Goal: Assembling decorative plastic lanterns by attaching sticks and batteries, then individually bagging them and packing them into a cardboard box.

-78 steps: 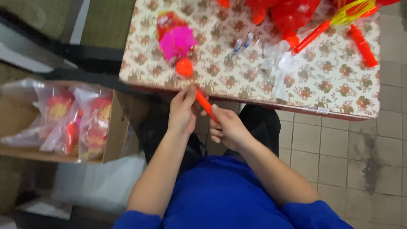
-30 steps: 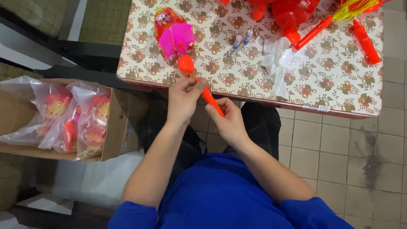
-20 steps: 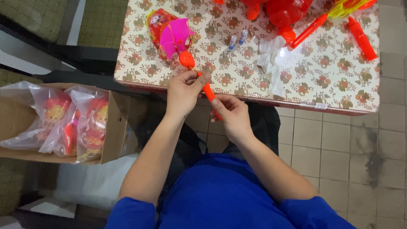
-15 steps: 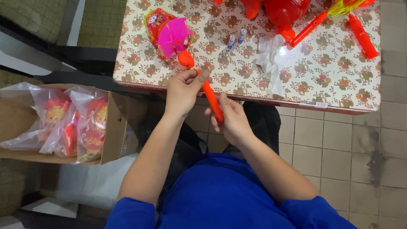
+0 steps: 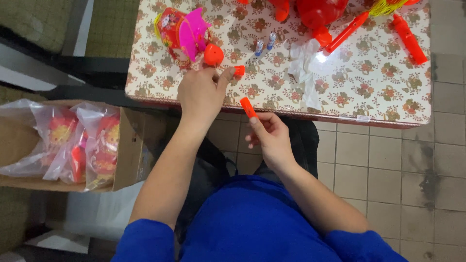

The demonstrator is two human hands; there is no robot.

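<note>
Floral-covered table [image 5: 378, 82] stands on tiled floor [image 5: 398, 160].

Glossy orange plastic stick [image 5: 248, 107]; matt flowered tablecloth [image 5: 369, 82]; shiny clear plastic bags [image 5: 63, 140]; brown cardboard box [image 5: 127, 145].

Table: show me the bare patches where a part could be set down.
The floral table is freest at its near right, between the white tissue and the right edge, below the orange stick. A smaller gap lies between the left hand and the tissue. The far edge and the pink toy corner are crowded.
</note>
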